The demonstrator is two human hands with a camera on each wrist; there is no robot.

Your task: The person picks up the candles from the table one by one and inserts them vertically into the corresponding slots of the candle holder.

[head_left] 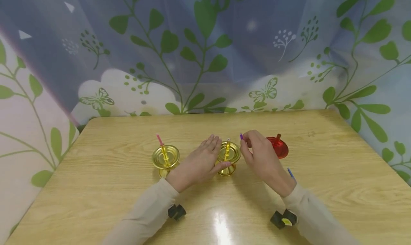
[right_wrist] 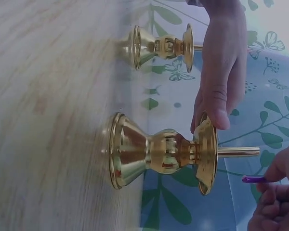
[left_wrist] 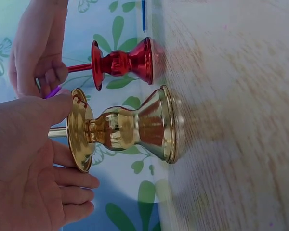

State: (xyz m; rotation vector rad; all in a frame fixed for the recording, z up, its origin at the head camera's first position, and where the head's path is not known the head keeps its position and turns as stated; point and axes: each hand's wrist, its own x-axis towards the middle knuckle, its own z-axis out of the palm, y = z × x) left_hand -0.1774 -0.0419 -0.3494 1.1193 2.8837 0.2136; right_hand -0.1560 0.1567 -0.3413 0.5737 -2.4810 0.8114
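A gold candlestick (head_left: 227, 170) stands upright in the middle, its narrow tube (right_wrist: 238, 152) rising bare from the dish. My left hand (head_left: 199, 163) holds that dish between thumb and fingers, the thumb at its near rim and the fingers extended past its far side. Just right of the tube, my right hand (head_left: 261, 157) pinches a thin purple candle (right_wrist: 254, 179) between thumb and fingertips; the candle is apart from the tube. Left of my left hand is another gold candlestick (head_left: 157, 157) with a pink candle (head_left: 160, 139) standing in its tube.
A red candlestick (left_wrist: 118, 63) stands right of my right hand, partly hidden by it in the head view. A thin blue stick (head_left: 290, 173) shows beside my right wrist. The wooden table (head_left: 122, 131) ends at a leaf-patterned curtain (head_left: 250, 59).
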